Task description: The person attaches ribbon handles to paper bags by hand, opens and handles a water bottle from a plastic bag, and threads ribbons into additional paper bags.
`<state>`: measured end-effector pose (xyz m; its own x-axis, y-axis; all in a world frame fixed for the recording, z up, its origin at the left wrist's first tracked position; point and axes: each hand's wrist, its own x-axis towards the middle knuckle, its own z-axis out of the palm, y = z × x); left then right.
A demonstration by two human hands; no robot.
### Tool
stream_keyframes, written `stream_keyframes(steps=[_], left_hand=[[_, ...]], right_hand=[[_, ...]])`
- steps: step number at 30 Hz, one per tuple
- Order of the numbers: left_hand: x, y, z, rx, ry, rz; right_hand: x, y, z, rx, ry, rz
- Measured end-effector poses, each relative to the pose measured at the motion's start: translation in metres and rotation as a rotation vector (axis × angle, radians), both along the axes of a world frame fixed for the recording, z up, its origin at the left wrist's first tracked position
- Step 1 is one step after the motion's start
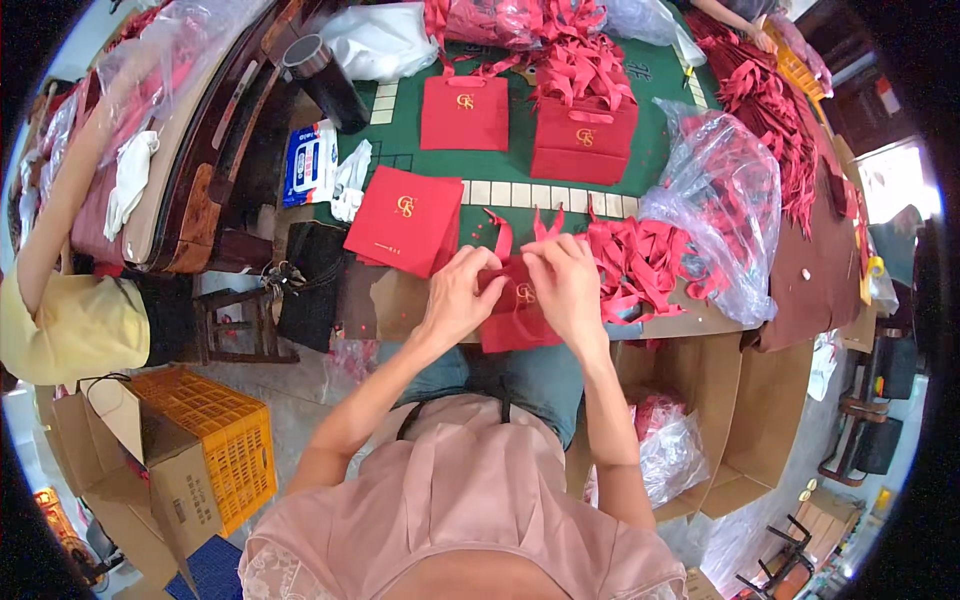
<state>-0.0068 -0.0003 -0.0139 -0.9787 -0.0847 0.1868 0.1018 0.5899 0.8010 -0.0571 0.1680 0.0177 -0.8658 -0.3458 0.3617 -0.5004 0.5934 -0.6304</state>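
Note:
A small red gift bag [512, 333] with a gold emblem hangs over the table's front edge, between both hands. My left hand [460, 290] pinches its upper left edge. At its upper right, my right hand [566, 290] is closed with thumb and fingers together; the fingertips partly hide the bag's top. Loose red ribbon [503, 238] sticks up just beyond my fingers. A stack of flat red bags [405, 215] lies left of my left hand. Beside my right hand is a heap of red ribbons [640, 262].
Across the green table mat [455, 168] stand finished-looking red bags [580, 145] with ribbons. A clear plastic bag [720, 200] lies at right, a dark thermos [325, 85] and wipes pack [310, 165] at left. An open carton [690, 400] is below right. Another person's arm [70, 180] reaches in at left.

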Motion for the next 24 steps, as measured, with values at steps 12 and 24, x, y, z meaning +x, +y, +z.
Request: stream_keyframes(steps=[12, 24], left_hand=[[0.005, 0.006, -0.003, -0.111, 0.291, -0.142], [-0.003, 0.006, -0.009, 0.053, -0.028, -0.039]], right_hand=[[-0.046, 0.009, -0.043, -0.215, -0.828, 0.376], [-0.056, -0.008, -0.05, -0.21, -0.455, -0.051]])
